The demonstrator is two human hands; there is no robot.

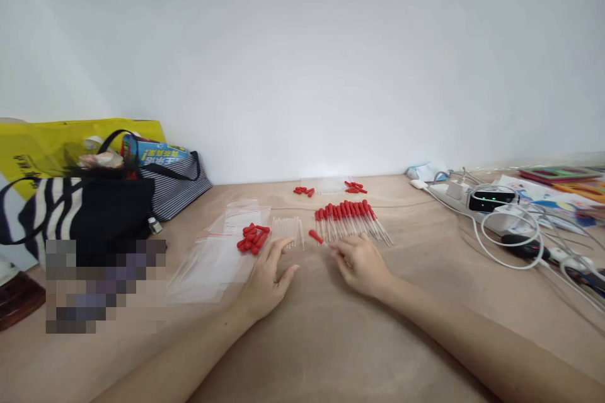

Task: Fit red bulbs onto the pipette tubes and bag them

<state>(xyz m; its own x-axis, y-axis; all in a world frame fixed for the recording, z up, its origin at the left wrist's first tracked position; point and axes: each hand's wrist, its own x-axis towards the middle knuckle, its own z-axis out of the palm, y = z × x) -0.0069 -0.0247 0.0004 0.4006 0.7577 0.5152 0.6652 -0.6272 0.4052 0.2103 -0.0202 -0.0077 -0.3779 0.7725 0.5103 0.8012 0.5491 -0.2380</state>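
My right hand [363, 265] pinches the thin tube end of a dropper, whose red rubber bulb [316, 236] points up and to the left. Just beyond that hand lies a row of droppers [347, 210], red bulbs at the far end and clear tubes toward me. My left hand [270, 274] rests with thumb and fingers apart, its fingertips by a group of loose clear tubes [285, 227]. Left of these tubes, a pile of loose red rubber bulbs [254, 238] sits on clear zip bags [212, 264].
Near the wall are more red bulbs [304, 191] and another group of clear tubes [329, 187]. A black bag [104, 207] and a striped bag [182, 182] stand at left. White cables [477, 226] and a power strip [447, 192] spread over the right side.
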